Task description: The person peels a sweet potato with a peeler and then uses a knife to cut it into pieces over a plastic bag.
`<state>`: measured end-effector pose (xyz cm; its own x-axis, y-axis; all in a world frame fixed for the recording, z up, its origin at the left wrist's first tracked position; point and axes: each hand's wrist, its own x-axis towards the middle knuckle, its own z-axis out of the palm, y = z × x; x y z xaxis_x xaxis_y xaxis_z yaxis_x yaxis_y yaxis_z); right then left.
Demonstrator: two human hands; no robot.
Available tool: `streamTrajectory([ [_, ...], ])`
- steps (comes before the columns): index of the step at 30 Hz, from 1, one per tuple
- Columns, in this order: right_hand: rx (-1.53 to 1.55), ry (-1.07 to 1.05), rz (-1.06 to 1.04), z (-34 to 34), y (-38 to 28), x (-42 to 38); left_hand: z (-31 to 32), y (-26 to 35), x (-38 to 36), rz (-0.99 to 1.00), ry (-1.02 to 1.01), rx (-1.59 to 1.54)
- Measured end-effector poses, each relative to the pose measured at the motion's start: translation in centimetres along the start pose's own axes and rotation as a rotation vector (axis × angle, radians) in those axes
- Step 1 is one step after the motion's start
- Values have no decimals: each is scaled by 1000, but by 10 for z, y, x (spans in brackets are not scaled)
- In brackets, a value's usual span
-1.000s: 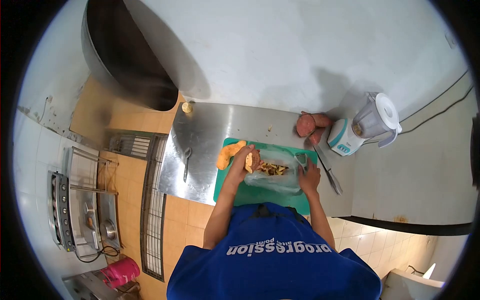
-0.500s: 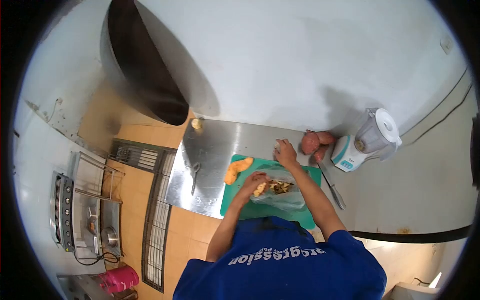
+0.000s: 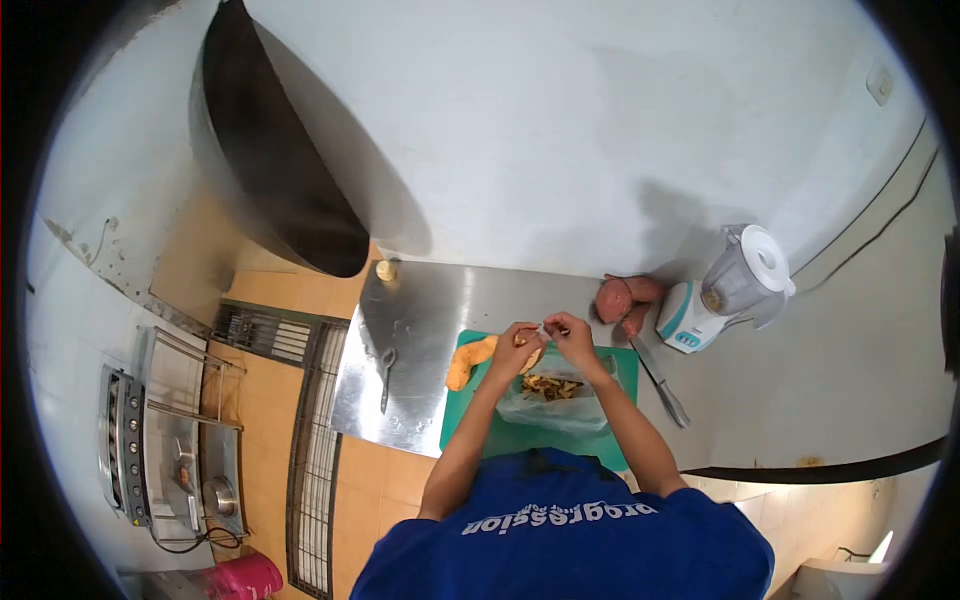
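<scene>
My left hand [image 3: 517, 348] is closed round a partly peeled sweet potato [image 3: 532, 360], above the far edge of the green cutting board [image 3: 457, 412]. Close beside it, my right hand [image 3: 570, 337] pinches something small and pale at the fingertips, too small to make out. Below both hands a clear plastic bag [image 3: 590, 414] lies on the board with peelings [image 3: 551, 387] in it. A peeled orange sweet potato [image 3: 463, 364] rests at the board's left edge, just left of my left hand.
Unpeeled red sweet potatoes [image 3: 614, 299] lie right of the board, near a knife [image 3: 666, 388] and a blender [image 3: 700, 305]. On the steel table [image 3: 430, 310] are a spoon-like utensil [image 3: 386, 378] and a small pale item [image 3: 386, 270]. A large wok [image 3: 270, 150] stands upper left.
My right hand has moved left and down, close to my left hand. My left hand has moved slightly up and right with the sweet potato. The view has shifted slightly.
</scene>
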<state>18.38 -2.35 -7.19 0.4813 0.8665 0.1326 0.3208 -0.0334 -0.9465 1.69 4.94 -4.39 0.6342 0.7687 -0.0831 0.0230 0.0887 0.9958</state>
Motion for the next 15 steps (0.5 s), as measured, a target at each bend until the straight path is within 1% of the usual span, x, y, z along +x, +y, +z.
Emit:
streamTrajectory([
  [2, 11, 30, 29, -10, -26, -53, -2, 14, -26, -154, -149, -172],
  [3, 8, 34, 59, -14, -42, -78, -2, 21, -39, -175, -204, -189],
  [4, -19, 27, 45, -18, -59, -103, -1, 17, -50, -207, -214, -195],
  [5, -43, 23, 26, -19, -65, -119, -1, 12, -59, -148, -295, -158],
  [6, -40, 30, 54, -18, -63, -130, 1, 6, -67, -86, -376, -121],
  [7, -159, 24, 16, -17, -61, -141, 4, -9, -71, -49, -401, -81],
  [8, -275, 15, -24, -14, -59, -150, 6, -20, -75, -73, -410, -79],
  [10, -287, 37, -20, -13, -57, -153, 9, -29, -76, -138, -380, -7],
  [11, -310, 56, -42, -16, -56, -150, 7, -34, -73, -131, -392, 93],
  [12, -335, 72, -68, -18, -54, -150, 5, -39, -72, -139, -403, 96],
  [13, -334, 78, -62, -24, -52, -151, 3, -44, -70, -204, -385, 78],
  [14, -358, 124, 31, -33, -48, -150, 2, -47, -66, -262, -366, 62],
  [15, -381, 172, 121, -42, -43, -149, 0, -53, -62, -255, -374, 67],
])
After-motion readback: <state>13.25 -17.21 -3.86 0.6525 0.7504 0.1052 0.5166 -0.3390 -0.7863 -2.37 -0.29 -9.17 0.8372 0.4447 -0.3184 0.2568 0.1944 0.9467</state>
